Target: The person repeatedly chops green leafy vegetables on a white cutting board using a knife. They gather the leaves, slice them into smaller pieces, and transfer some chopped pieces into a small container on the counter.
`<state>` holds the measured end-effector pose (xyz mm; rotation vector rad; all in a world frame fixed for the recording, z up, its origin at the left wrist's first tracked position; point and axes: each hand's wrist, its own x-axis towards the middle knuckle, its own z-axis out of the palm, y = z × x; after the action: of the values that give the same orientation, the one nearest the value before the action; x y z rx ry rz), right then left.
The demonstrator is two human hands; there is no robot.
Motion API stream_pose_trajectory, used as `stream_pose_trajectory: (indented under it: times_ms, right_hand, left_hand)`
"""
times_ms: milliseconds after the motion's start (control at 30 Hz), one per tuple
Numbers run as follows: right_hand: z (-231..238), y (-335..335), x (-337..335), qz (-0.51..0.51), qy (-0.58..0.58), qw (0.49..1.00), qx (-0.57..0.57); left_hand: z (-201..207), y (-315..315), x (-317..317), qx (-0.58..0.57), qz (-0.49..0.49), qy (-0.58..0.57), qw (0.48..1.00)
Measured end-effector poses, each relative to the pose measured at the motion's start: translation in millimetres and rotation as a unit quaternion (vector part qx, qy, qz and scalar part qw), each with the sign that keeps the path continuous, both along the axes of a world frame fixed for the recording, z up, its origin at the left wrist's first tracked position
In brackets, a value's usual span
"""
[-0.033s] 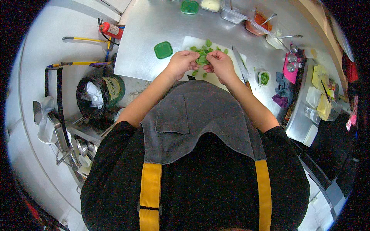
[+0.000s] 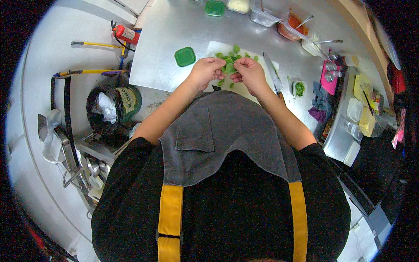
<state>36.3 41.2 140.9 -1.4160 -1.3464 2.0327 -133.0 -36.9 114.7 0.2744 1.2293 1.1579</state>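
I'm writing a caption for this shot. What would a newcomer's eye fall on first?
Probably the left hand and right hand, meeting at upper centre with green leaves between their fingertips, above a white cutting board. After that, the bright yellow straps stand out against black clothing at the bottom, and a red fire extinguisher at upper left.

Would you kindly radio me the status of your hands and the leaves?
Left hand and right hand pinching leaves above board. More leaves scattered on board. Knife lying right of right hand, not between hands.
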Motion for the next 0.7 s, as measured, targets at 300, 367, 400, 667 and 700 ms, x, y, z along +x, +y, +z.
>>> stream_pose_trajectory:
  times_ms: [300,367,400,667,700]
  right_hand:
    - [-7,11,1,0.159,-0.125,0.936,0.289]
    - [-9,11,2,0.137,-0.151,0.938,0.282]
    - [-9,11,3,0.127,-0.157,0.940,0.276]
    - [-18,10,3,0.075,-0.088,0.985,0.127]
    - [-21,8,3,0.075,-0.090,0.984,0.134]
  left_hand:
    - [1,11,-3,0.025,-0.103,0.230,0.967]
    - [3,11,-3,0.036,-0.125,0.236,0.963]
    - [3,11,-3,0.035,-0.131,0.230,0.964]
    - [1,7,-3,0.068,-0.149,0.244,0.956]
    - [-1,6,-4,0.057,-0.172,0.284,0.942]
